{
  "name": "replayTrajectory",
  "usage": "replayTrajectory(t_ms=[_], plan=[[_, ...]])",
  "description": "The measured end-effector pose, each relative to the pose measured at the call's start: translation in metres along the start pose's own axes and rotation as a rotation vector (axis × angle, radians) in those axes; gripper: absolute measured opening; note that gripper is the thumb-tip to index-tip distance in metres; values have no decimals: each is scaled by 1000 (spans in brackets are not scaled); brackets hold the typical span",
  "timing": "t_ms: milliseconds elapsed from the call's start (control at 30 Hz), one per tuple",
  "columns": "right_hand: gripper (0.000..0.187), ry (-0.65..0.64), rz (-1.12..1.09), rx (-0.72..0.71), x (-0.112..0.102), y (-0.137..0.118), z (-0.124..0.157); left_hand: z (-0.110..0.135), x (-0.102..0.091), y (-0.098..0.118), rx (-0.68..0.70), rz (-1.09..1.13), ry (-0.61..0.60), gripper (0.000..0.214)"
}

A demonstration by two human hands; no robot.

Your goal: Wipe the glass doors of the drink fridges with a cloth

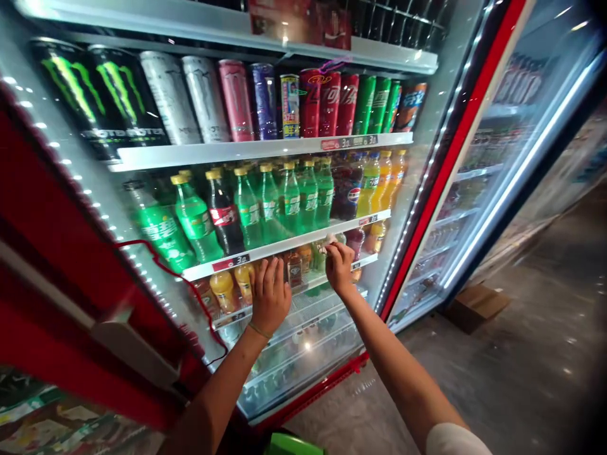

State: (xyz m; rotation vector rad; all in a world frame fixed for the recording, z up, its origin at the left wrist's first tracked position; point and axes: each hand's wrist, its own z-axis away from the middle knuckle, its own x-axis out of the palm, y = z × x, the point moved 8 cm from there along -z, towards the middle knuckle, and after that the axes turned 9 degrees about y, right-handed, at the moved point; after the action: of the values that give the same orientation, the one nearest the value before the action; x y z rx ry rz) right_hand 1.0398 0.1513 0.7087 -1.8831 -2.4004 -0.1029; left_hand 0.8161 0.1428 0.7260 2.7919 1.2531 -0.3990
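The left hand (270, 297), with a thin cord bracelet at its wrist, is nearest the cooler, its grip wide. Its fingers are spread towards the bottles, with nothing visible in them, though the hand hides what lies directly behind it. The right hand (339, 266) has a narrow grip, pinched on the white cap of a small bottle (321, 256). That bottle stands among other small bottles on a white-edged cooler shelf (365, 262), just below the shelf above. A pinch at the cap suits so tight a gap, since it keeps the knuckles off neighbouring bottles. Beside the left hand stand orange-capped juice bottles (222, 291). Above are green soda bottles with yellow caps (194, 215), and on the top shelf, black-and-green energy-drink cans (99, 95). A red-framed glass door (512, 177) stands open at the right, and farther off a brown cardboard box (474, 306) lies on the floor.
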Motion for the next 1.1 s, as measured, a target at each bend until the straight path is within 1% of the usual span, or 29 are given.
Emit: replayTrajectory(t_ms=[67, 133, 200, 300, 367, 433, 533, 600, 667, 733, 800, 867, 967, 1033, 1100], plan=[[36, -21, 5, -12, -7, 41, -3, -13, 18, 26, 10, -41, 26, 65], [35, -40, 9, -24, -13, 77, -4, -25, 38, 53, 19, -48, 35, 64], [34, -25, 18, -7, -22, 109, -4, -33, 59, 77, 8, -44, 24, 63], [32, 5, 16, 10, -33, 152, -6, -40, 90, 109, -9, -27, -9, 63], [32, -1, 4, 7, -38, 178, -6, -41, 108, 128, 3, -30, -29, 63], [32, -16, 6, 42, -44, 208, -4, -42, 123, 145, 31, -47, -50, 61], [32, -37, 41, 187, -56, 260, 4, -40, 136, 158, 45, -92, -64, 59], [35, -44, 66, 313, -64, 291, 12, -38, 137, 159, 29, -125, -63, 59], [37, -47, 77, 408, -70, 310, 20, -36, 133, 155, 4, -151, -61, 61], [37, -39, 86, 468, -75, 313, 27, -34, 128, 149, -17, -164, -60, 63], [38, -30, 99, 496, -78, 303, 35, -32, 123, 144, -31, -172, -56, 63], [38, -56, 90, 476, -79, 281, 41, -31, 120, 141, -40, -177, -52, 63], [37, -200, -6, 356, -70, 237, 45, -31, 120, 143, -47, -189, -43, 60], [37, -297, -86, 270, -62, 211, 42, -31, 122, 145, -46, -204, -33, 58], [37, -348, -145, 211, -56, 191, 33, -31, 124, 146, -45, -219, -25, 57]])
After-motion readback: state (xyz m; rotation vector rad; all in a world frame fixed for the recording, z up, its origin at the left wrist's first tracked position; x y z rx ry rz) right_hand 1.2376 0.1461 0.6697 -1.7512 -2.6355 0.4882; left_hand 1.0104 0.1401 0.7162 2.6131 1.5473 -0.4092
